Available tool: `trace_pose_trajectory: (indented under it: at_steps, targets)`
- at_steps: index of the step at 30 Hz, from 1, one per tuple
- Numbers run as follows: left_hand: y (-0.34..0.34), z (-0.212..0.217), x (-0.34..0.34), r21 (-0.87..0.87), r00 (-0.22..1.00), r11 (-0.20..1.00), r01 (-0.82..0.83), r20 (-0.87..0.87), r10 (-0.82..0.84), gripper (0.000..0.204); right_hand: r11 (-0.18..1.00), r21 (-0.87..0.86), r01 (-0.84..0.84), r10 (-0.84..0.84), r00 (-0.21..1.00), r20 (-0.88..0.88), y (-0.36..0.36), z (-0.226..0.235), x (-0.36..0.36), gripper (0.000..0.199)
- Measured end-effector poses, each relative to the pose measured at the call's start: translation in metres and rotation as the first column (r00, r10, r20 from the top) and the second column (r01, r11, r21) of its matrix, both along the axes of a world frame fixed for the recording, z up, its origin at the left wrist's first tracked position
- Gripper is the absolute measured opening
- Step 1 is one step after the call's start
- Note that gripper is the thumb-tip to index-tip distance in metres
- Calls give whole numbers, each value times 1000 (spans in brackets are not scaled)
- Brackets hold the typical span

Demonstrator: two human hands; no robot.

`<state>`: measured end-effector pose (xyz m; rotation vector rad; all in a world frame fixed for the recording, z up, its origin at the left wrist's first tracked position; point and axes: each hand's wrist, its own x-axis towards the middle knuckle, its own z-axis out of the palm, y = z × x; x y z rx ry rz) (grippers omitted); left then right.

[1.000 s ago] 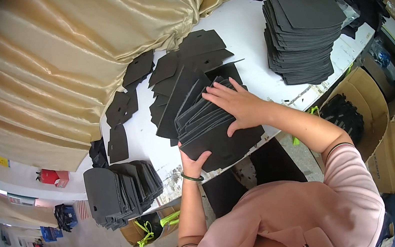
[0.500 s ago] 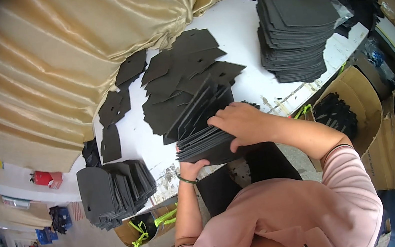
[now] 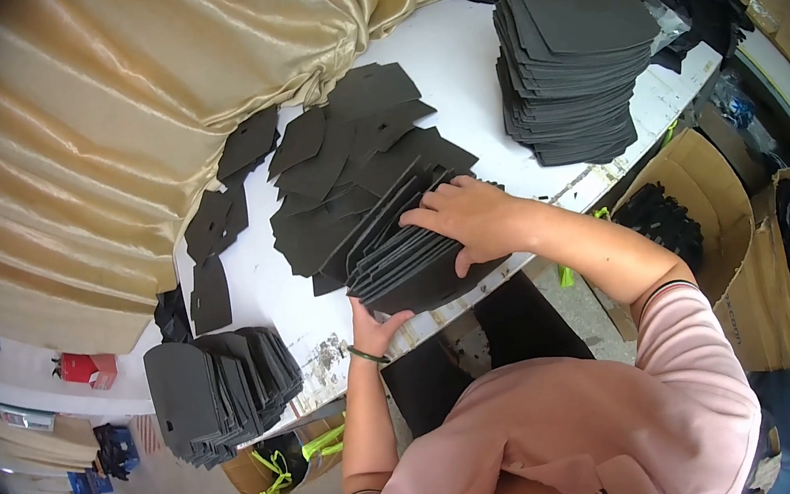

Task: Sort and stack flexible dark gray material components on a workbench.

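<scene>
A fanned stack of dark grey foam sheets (image 3: pixel 408 265) lies at the near edge of the white table (image 3: pixel 449 57). My right hand (image 3: pixel 467 217) rests flat on top of that stack, fingers spread and pressing down. My left hand (image 3: pixel 374 329) cups the stack's near left end from below, at the table edge. Loose dark sheets (image 3: pixel 342 153) are spread out beyond the stack, overlapping one another.
A tall pile of dark sheets (image 3: pixel 572 70) stands at the right, a lower leaning pile (image 3: pixel 212 384) at the left end. A gold curtain (image 3: pixel 144 110) hangs behind. Cardboard boxes (image 3: pixel 716 232) with dark pieces sit at the right, another (image 3: pixel 286 475) below the table.
My right hand has slid the stack toward the near table edge. My left hand has stayed at its near left end. The view shifted slightly.
</scene>
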<state>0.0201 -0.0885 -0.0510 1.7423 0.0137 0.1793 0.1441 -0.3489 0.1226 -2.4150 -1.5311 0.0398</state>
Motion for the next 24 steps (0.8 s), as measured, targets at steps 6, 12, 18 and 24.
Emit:
trace_pose_trajectory:
  at_steps: [6,12,18,24]
  targets:
    - [7,-6,4,-95,994,992,83,-58,-89,93,997,65,-50,58,991,-123,-10,-3,18,65]
    - [13,-8,9,-171,998,983,63,1,-64,60,966,246,82,-42,985,-165,-62,29,24,61]
    - [6,-15,21,-131,988,980,-150,-67,142,31,891,333,307,-340,940,43,-132,34,-20,56]
    - [-26,-11,28,-260,973,942,-211,41,229,34,744,505,437,-644,672,367,-187,-53,-72,53]
